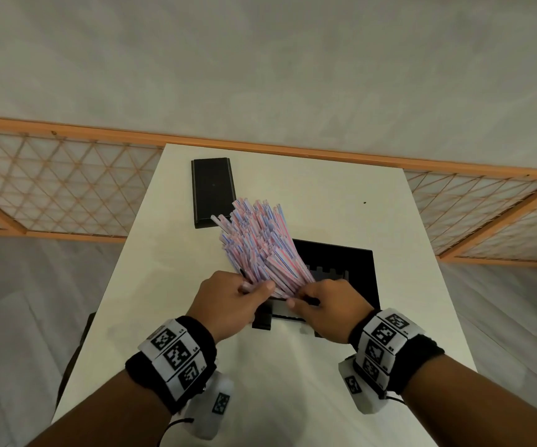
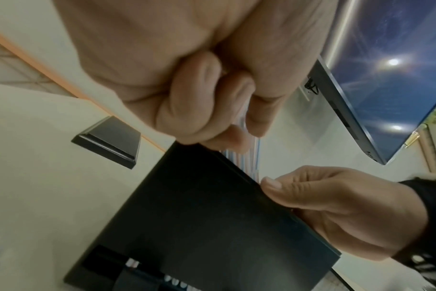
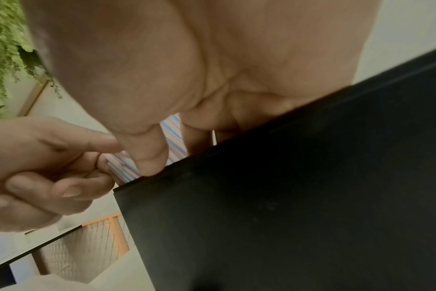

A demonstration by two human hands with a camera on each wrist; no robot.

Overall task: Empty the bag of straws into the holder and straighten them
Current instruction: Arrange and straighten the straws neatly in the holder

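A thick bundle of pink, blue and white striped straws (image 1: 260, 246) fans up and away from me, its lower ends inside the black box-shaped holder (image 1: 351, 266) on the white table. My left hand (image 1: 254, 287) grips the bundle's left side just above the holder's rim, fingers curled round the straws (image 2: 239, 157). From the right, my right hand (image 1: 296, 300) pinches the straws (image 3: 173, 133) with thumb and fingers, its palm over the holder's (image 3: 286, 196) top edge. The straw bottoms are hidden inside the holder (image 2: 212, 216).
A flat black lid (image 1: 212, 191) lies on the table (image 1: 325, 195) behind and left of the holder. An orange wooden lattice rail (image 1: 67, 185) runs past the far edge. A screen (image 2: 386, 78) and a green plant (image 3: 3, 49) stand off to the sides.
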